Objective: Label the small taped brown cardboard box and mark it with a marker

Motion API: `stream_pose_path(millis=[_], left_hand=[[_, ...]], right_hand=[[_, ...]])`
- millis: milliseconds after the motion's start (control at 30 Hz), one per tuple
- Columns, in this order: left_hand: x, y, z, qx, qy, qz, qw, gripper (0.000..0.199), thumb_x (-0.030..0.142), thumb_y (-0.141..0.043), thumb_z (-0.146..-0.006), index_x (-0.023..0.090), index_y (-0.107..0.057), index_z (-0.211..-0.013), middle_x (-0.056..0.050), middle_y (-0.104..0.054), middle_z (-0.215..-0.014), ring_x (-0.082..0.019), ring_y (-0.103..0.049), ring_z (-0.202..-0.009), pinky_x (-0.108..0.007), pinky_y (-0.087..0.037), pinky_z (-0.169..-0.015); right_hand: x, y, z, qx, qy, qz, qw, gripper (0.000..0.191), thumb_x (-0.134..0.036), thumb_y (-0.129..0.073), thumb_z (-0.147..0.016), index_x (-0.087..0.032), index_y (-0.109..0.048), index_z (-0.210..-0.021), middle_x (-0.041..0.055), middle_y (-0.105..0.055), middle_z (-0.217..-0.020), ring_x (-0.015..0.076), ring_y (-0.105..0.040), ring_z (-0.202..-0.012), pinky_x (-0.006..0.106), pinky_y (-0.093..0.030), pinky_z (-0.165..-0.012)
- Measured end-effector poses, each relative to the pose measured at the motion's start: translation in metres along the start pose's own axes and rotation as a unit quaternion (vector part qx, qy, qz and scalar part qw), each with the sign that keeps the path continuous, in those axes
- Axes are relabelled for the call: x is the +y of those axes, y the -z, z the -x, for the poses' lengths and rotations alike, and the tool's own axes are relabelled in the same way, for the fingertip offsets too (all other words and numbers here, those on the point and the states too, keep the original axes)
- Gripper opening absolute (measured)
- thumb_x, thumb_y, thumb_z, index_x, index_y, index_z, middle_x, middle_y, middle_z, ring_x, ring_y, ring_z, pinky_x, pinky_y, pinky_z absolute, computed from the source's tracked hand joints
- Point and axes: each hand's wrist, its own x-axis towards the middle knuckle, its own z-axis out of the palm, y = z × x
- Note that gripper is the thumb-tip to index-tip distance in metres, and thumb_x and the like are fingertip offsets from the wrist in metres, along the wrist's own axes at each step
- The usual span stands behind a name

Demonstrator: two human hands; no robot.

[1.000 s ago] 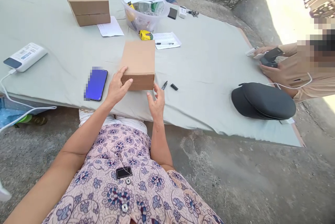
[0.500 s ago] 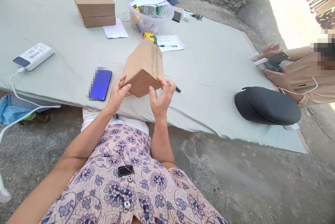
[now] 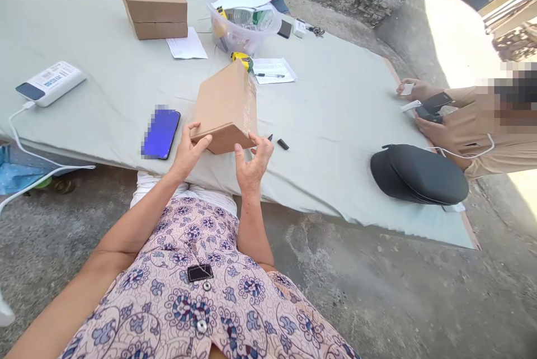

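A brown cardboard box [image 3: 222, 99] is held tilted over the cloth at the table's near edge. My left hand [image 3: 189, 146] grips its near left corner, thumb on the near face. At the near right corner, my right hand [image 3: 252, 162] has its thumb and fingers on the box. Left of the box lies a phone [image 3: 161, 134] with a blue screen. A black pen cap [image 3: 283, 144] lies to the right of my right hand, and a dark pointed tip shows beside my fingers. Behind the box is a yellow tape measure [image 3: 242, 61].
Another cardboard box [image 3: 155, 9], a plastic basket [image 3: 241, 34], papers [image 3: 274, 70] and a power bank [image 3: 52, 84] stand on the table [image 3: 327, 169]. A black case [image 3: 419, 174] is at right. Two people sit at the far and right sides.
The held box has turned and tipped slightly, with both hands still on it. The pen cap and a dark tip beside my right hand show more clearly. The person at right has moved their hands.
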Motion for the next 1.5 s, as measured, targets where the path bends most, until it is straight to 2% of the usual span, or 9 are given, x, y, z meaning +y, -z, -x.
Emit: stream_pose_path(millis=[133,300,433,600,767,1000,1133,1400,1500], left_hand=[[-0.01,-0.005,0.002,-0.016,0.05,0.02,0.998,0.068,0.076,-0.07,-0.079,0.023,-0.051,-0.118,-0.01,-0.066,-0.118,-0.027,-0.065,-0.115,-0.039,-0.059,-0.087],[-0.014,-0.005,0.004,0.007,-0.016,-0.113,0.993,0.065,0.085,-0.055,-0.083,0.021,-0.059,-0.089,-0.01,-0.066,-0.099,-0.029,-0.063,-0.108,-0.049,-0.048,-0.105],[-0.004,-0.006,0.008,0.017,-0.097,-0.137,0.986,0.072,0.085,-0.042,-0.09,0.021,-0.063,-0.117,-0.015,-0.066,-0.13,-0.031,-0.057,-0.131,-0.049,-0.042,-0.116],[0.008,-0.012,0.012,-0.041,-0.137,-0.08,0.987,0.073,0.075,-0.05,-0.094,0.026,-0.047,-0.148,-0.015,-0.055,-0.153,-0.029,-0.053,-0.142,-0.045,-0.045,-0.117],[0.009,-0.012,0.011,-0.038,-0.146,-0.102,0.983,0.072,0.073,-0.048,-0.096,0.027,-0.044,-0.152,-0.015,-0.056,-0.154,-0.028,-0.056,-0.141,-0.045,-0.047,-0.117],[0.014,-0.004,0.013,-0.005,-0.208,-0.152,0.966,0.062,0.065,-0.038,-0.103,0.028,-0.046,-0.152,-0.01,-0.048,-0.162,-0.025,-0.042,-0.153,-0.043,-0.03,-0.129],[0.017,0.0,0.012,0.014,-0.215,-0.159,0.964,0.069,0.068,-0.055,-0.095,0.026,-0.045,-0.149,-0.013,-0.051,-0.157,-0.028,-0.047,-0.148,-0.044,-0.035,-0.126],[0.019,0.0,0.008,0.014,-0.215,-0.158,0.964,0.068,0.065,-0.063,-0.092,0.027,-0.046,-0.145,-0.013,-0.053,-0.152,-0.029,-0.051,-0.141,-0.045,-0.039,-0.122],[0.018,0.0,0.007,0.027,-0.216,-0.155,0.964,0.066,0.063,-0.065,-0.091,0.027,-0.046,-0.143,-0.013,-0.053,-0.151,-0.028,-0.052,-0.14,-0.046,-0.039,-0.121]], right_hand=[[-0.005,0.0,-0.001,0.062,0.024,0.0,0.998,0.034,-0.053,-0.06,-0.096,-0.023,-0.063,-0.111,0.0075,-0.059,-0.11,0.0231,-0.057,-0.111,0.049,-0.05,-0.102],[-0.008,-0.007,-0.005,0.085,0.024,0.03,0.996,0.035,-0.058,-0.071,-0.088,-0.024,-0.065,-0.095,0.006,-0.059,-0.102,0.024,-0.057,-0.107,0.051,-0.048,-0.105],[-0.008,-0.015,-0.005,0.063,0.015,0.031,0.997,0.032,-0.056,-0.071,-0.09,-0.025,-0.067,-0.093,0.0058,-0.059,-0.103,0.0235,-0.057,-0.107,0.049,-0.048,-0.105],[-0.007,-0.017,-0.004,0.064,0.032,0.03,0.997,0.03,-0.055,-0.065,-0.095,-0.025,-0.07,-0.094,0.0054,-0.06,-0.102,0.0226,-0.059,-0.107,0.048,-0.049,-0.104],[-0.005,-0.014,-0.002,0.053,0.046,-0.012,0.997,0.028,-0.048,-0.058,-0.101,-0.026,-0.075,-0.099,0.0063,-0.064,-0.103,0.0215,-0.06,-0.108,0.044,-0.05,-0.103],[-0.013,-0.011,0.001,0.039,0.056,-0.061,0.996,0.028,-0.037,-0.048,-0.106,-0.028,-0.074,-0.104,0.0056,-0.072,-0.103,0.0194,-0.067,-0.106,0.041,-0.055,-0.101],[-0.02,-0.008,0.005,0.023,0.066,-0.087,0.994,0.027,-0.034,-0.046,-0.106,-0.028,-0.072,-0.104,0.0053,-0.076,-0.103,0.0199,-0.07,-0.106,0.043,-0.056,-0.101],[0.002,-0.025,0.017,0.033,-0.05,-0.176,0.983,0.041,-0.052,-0.059,-0.096,-0.023,-0.062,-0.125,0.0129,-0.069,-0.125,0.0207,-0.069,-0.113,0.032,-0.062,-0.079],[0.015,-0.031,0.022,-0.022,-0.107,-0.198,0.974,0.048,-0.052,-0.067,-0.09,-0.021,-0.062,-0.126,0.0124,-0.071,-0.122,0.0185,-0.072,-0.101,0.028,-0.061,-0.075]])
